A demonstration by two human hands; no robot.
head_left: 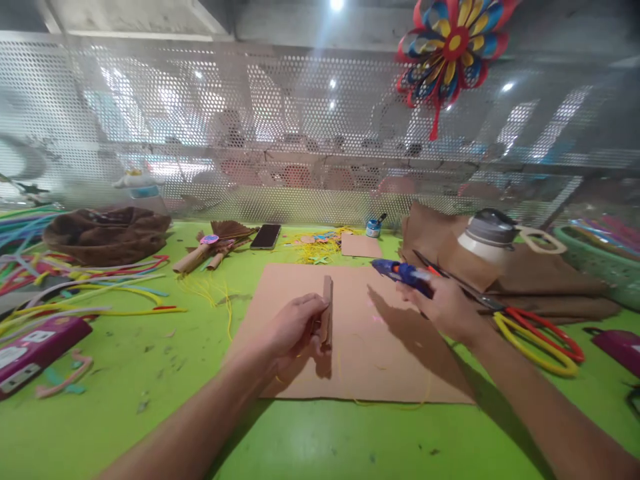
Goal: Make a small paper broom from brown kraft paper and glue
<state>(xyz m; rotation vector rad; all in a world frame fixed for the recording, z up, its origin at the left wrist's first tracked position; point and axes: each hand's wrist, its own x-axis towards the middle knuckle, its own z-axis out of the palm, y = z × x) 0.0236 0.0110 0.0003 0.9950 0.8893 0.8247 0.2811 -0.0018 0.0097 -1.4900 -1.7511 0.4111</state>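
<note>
Between the fingers of my left hand (pixel 295 327) is a narrow folded strip of brown cardboard (pixel 327 307), held upright above a large flat cardboard sheet (pixel 360 380). My right hand (pixel 447 307) grips a blue glue gun (pixel 407 275), its nozzle pointing left over the sheet's far right part. The glue gun and the strip are apart. Thin yellow threads lie across the sheet, and the right hand casts a shadow on it.
Red-and-yellow-handled scissors (pixel 540 337) lie at right, by brown paper (pixel 540 280) and a lidded cup (pixel 490 233). A phone (pixel 265 236), small jar (pixel 373 228) and paper rolls (pixel 195 257) sit behind. Pipe cleaners (pixel 115 293) and a purple power strip (pixel 43 353) are left.
</note>
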